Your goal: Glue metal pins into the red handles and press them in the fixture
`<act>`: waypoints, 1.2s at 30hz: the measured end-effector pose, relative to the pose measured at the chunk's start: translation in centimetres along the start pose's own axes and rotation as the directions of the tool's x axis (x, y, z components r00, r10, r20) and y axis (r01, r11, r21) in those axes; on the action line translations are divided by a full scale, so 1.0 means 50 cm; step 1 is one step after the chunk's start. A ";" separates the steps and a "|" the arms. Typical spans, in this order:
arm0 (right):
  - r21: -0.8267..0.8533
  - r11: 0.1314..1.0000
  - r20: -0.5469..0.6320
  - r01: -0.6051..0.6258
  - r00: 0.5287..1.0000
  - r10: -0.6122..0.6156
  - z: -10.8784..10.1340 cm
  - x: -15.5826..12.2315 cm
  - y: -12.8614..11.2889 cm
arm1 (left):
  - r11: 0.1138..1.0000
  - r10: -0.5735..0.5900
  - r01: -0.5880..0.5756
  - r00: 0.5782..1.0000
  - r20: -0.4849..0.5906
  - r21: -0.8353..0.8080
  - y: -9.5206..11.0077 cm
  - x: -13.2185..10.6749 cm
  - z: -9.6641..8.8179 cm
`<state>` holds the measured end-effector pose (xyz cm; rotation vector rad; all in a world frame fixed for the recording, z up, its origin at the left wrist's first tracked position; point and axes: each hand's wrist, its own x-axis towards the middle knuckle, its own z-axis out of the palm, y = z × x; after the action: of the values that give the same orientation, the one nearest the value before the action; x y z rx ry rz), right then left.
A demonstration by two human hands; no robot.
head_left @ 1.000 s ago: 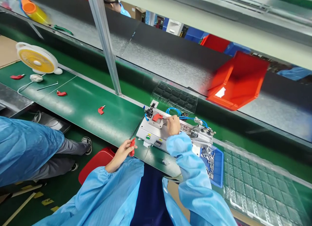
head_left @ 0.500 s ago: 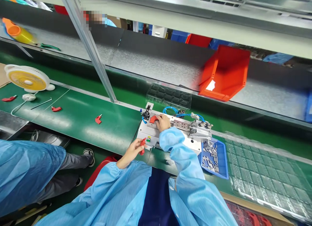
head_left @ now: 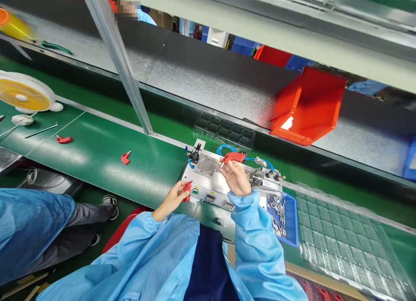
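My left hand [head_left: 174, 196] pinches a small red plastic part [head_left: 187, 191] by the front left corner of a metal fixture [head_left: 216, 186], close to its green button [head_left: 195, 191]. Above the fixture, my right hand [head_left: 238, 177] is turned partly palm up and closed on a red handle-like part [head_left: 234, 157] with a metal pin at its left end. The recessed nest [head_left: 205, 165] on the fixture's top shows bare metal. At the fixture's right, a blue bin [head_left: 291, 218] holds many small metal pins [head_left: 278, 212].
Two red parts, one here [head_left: 125, 158] and one farther left [head_left: 64, 139], lie on the green bench. Clear blister trays [head_left: 344, 240] lie right. A red bin [head_left: 308, 106] stands on the shelf behind; a fan [head_left: 26, 93] is far left. Another person's blue sleeve [head_left: 32, 223] is at left.
My right hand has lifted the red handle-like part out of the fixture's nest and moved right, turning palm up. The left hand keeps its red part near the button. The view has shifted slightly.
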<state>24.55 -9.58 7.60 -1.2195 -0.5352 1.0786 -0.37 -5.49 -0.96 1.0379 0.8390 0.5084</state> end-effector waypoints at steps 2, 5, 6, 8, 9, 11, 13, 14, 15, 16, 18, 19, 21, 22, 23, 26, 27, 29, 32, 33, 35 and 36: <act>0.054 0.998 -0.002 -0.031 1.000 0.031 0.007 -0.032 -0.018 | 1.000 -0.003 0.003 1.000 0.028 0.002 0.000 0.014 0.010; 0.092 0.995 -0.011 -0.032 0.999 0.033 0.015 -0.065 -0.031 | 1.000 -0.020 0.019 0.998 0.065 0.015 -0.003 0.022 0.021; 0.098 0.995 -0.009 -0.025 1.000 0.026 0.017 -0.073 -0.033 | 0.999 -0.027 0.026 0.997 0.075 0.021 -0.005 0.021 0.024; 0.101 0.995 0.002 -0.008 1.000 0.008 0.022 -0.087 -0.037 | 0.999 -0.039 0.036 0.995 0.088 0.033 -0.009 0.016 0.026; 0.093 0.996 0.010 -0.001 1.000 0.000 0.024 -0.093 -0.039 | 0.998 -0.044 0.041 0.994 0.096 0.039 -0.011 0.012 0.027; 0.066 0.998 0.034 0.013 0.999 -0.015 0.030 -0.101 -0.042 | 0.998 -0.054 0.048 0.992 0.115 0.052 -0.015 0.004 0.026; 0.033 0.999 0.071 0.030 0.997 -0.032 0.034 -0.105 -0.041 | 0.997 -0.060 0.052 0.990 0.130 0.063 -0.018 -0.003 0.023; 0.010 0.999 0.088 0.048 0.995 -0.048 0.032 -0.104 -0.038 | 0.996 -0.062 0.053 0.989 0.138 0.068 -0.019 -0.005 0.021; -0.028 0.997 0.103 0.072 0.992 -0.069 0.028 -0.103 -0.032 | 0.996 -0.062 0.052 0.988 0.142 0.074 -0.020 -0.007 0.018; -0.094 0.990 0.118 0.105 0.989 -0.093 0.020 -0.101 -0.023 | 0.996 -0.060 0.049 0.988 0.142 0.080 -0.020 -0.009 0.016; -0.324 0.927 0.140 0.189 0.979 -0.151 -0.007 -0.097 0.007 | 0.996 -0.044 0.033 0.991 0.125 0.085 -0.019 -0.010 0.012; -0.471 0.852 0.146 0.229 0.973 -0.180 -0.026 -0.094 0.026 | 0.996 -0.034 0.025 0.994 0.108 0.084 -0.018 -0.009 0.010; -0.736 0.627 0.152 0.254 0.965 -0.214 -0.067 -0.089 0.071 | 0.997 -0.020 0.015 0.997 0.069 0.076 -0.015 -0.006 0.008; -0.827 0.510 0.139 0.235 0.966 -0.219 -0.086 -0.086 0.094 | 0.997 -0.020 0.016 0.998 0.053 0.072 -0.014 -0.005 0.007; -0.890 0.410 0.118 0.200 0.969 -0.217 -0.102 -0.083 0.117 | 0.997 -0.024 0.021 0.999 0.040 0.070 -0.013 -0.003 0.007; -0.968 0.237 0.025 0.077 0.977 -0.214 -0.119 -0.085 0.169 | 0.995 -0.047 0.044 0.999 0.026 0.091 -0.015 -0.008 0.007; -0.976 0.212 0.000 0.048 0.975 -0.223 -0.117 -0.089 0.180 | 0.993 -0.053 0.051 0.998 0.024 0.106 -0.017 -0.012 0.007; -0.980 0.197 -0.012 0.037 0.971 -0.240 -0.110 -0.101 0.195 | 0.988 -0.066 0.062 0.997 0.024 0.143 -0.022 -0.022 0.003; -0.961 0.255 0.006 0.107 0.930 -0.369 -0.122 -0.135 0.206 | 0.975 -0.100 0.089 0.994 0.045 0.205 -0.027 -0.030 -0.011; -0.950 0.287 -0.015 0.124 0.899 -0.437 -0.136 -0.153 0.208 | 0.970 -0.110 0.097 0.993 0.050 0.223 -0.028 -0.032 -0.016; -0.923 0.372 -0.140 0.095 0.819 -0.556 -0.182 -0.199 0.209 | 0.961 -0.123 0.107 0.991 0.049 0.256 -0.027 -0.035 -0.026; -0.904 0.426 -0.246 0.038 0.769 -0.590 -0.214 -0.222 0.208 | 0.957 -0.122 0.106 0.992 0.044 0.269 -0.025 -0.036 -0.029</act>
<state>24.64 -24.78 -3.12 -2.1133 -0.8794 -0.0398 -2.63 -6.54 -1.82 1.2364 0.9242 0.2690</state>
